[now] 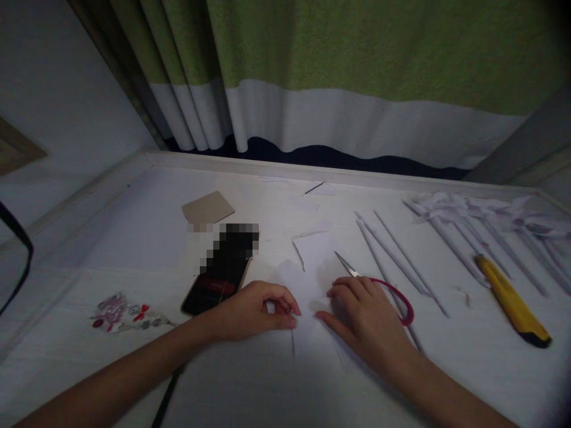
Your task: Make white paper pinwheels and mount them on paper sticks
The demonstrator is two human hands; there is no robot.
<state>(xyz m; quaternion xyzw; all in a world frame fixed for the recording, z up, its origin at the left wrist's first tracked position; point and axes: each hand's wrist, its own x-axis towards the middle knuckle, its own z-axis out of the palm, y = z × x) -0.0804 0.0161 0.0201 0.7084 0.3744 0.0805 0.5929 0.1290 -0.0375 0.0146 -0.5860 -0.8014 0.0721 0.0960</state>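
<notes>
A small piece of white paper (307, 327) lies in front of me between both hands. My left hand (263, 308) is closed, with thumb and fingertips pinching the paper's left edge. On the other side, my right hand (366, 315) has its thumb and bent fingers about the paper's curled right part. Scissors (404, 303) with a red handle lie beside and partly under my right hand, blades pointing up and left. More white paper pieces (314, 245) are just beyond my hands. Some of the paper's edges are hard to make out against the white surface.
A phone (223, 273) and a brown card (208, 208) are on the left, near a trinket-filled clear packet (120, 312). Rolled paper sticks (397, 252), a white paper bundle (473, 208) and a yellow cutter (513, 300) are on the right. A curtain (348, 53) hangs behind.
</notes>
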